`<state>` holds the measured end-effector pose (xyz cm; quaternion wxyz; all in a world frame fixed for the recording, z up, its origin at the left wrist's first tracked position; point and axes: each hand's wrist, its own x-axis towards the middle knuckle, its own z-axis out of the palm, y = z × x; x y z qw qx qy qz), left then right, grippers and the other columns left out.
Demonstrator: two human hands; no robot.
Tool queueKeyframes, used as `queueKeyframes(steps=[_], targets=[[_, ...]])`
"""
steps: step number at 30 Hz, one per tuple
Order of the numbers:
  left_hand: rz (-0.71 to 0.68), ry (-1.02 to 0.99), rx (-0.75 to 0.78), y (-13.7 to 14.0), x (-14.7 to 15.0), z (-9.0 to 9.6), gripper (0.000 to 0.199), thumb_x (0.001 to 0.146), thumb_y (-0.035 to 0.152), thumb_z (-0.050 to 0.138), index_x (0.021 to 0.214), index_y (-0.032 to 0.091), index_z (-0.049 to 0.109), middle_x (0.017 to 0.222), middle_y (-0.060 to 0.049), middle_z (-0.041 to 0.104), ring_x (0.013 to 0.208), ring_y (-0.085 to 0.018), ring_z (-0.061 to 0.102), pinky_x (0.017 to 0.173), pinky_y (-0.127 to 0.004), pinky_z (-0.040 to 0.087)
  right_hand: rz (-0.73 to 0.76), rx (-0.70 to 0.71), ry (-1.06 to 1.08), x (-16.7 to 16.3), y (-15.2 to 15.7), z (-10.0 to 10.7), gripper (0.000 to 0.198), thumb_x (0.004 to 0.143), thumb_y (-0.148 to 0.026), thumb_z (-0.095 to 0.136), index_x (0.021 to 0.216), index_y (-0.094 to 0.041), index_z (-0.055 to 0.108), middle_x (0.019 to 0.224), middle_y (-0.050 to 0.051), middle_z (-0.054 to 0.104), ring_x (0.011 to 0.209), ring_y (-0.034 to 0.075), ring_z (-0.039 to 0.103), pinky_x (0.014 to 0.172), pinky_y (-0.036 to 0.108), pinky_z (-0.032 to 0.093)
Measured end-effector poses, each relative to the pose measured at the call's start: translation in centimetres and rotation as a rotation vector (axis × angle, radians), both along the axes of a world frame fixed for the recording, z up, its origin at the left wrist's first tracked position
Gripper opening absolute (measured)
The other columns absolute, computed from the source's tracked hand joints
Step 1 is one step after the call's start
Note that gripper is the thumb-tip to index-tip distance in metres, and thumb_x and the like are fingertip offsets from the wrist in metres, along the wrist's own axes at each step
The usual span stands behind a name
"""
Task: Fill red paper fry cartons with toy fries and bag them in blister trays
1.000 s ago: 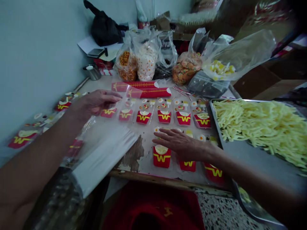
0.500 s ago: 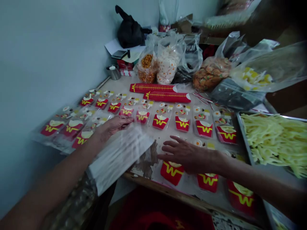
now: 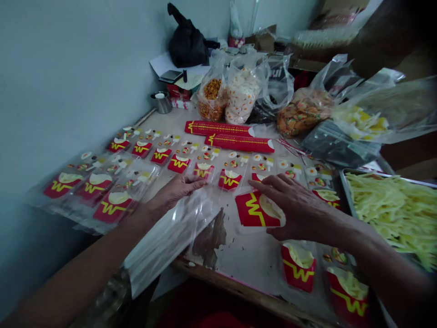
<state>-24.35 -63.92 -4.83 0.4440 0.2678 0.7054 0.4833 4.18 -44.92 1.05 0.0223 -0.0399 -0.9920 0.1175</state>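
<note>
On the worn table [image 3: 239, 255], our right hand [image 3: 297, 207] lies fingers spread and flat on a red fry-box packet [image 3: 254, 210], sliding rather than gripping it. Our left hand [image 3: 177, 190] rests loosely open on the clear bag stack [image 3: 170, 237]. Bagging seems underway; next calls for pinching one bag free.

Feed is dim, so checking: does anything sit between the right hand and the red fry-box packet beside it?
Nothing visible does. The right hand already rests against the red fry-box packet, fingers over its right edge. The left hand lies apart on the clear bag stack.
</note>
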Motion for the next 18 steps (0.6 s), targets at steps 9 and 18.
queueKeyframes(steps=[9,18], targets=[[0.117,-0.010,0.040,1.9,3.6,0.3,0.028,0.054,0.037,0.094,0.068,0.021,0.075,0.071,0.000,0.070,0.073,-0.014,0.061,0.076,-0.029,0.046,-0.180,0.118,0.102,1.0,3.3,0.0,0.105,0.068,-0.048,0.083,0.158,-0.023,0.035,0.129,0.014,0.057,0.119,0.039,0.051,0.097,0.055,0.047],[0.095,0.254,-0.014,3.8,7.6,-0.1,0.036,0.051,0.042,0.095,0.061,0.020,0.068,0.062,0.000,0.066,0.060,-0.015,0.057,0.061,-0.031,0.045,-0.395,0.277,0.244,1.3,2.8,0.9,0.099,0.075,-0.057,0.079,0.157,-0.022,0.033,0.127,0.018,0.053,0.118,0.042,0.046,0.096,0.059,0.041]])
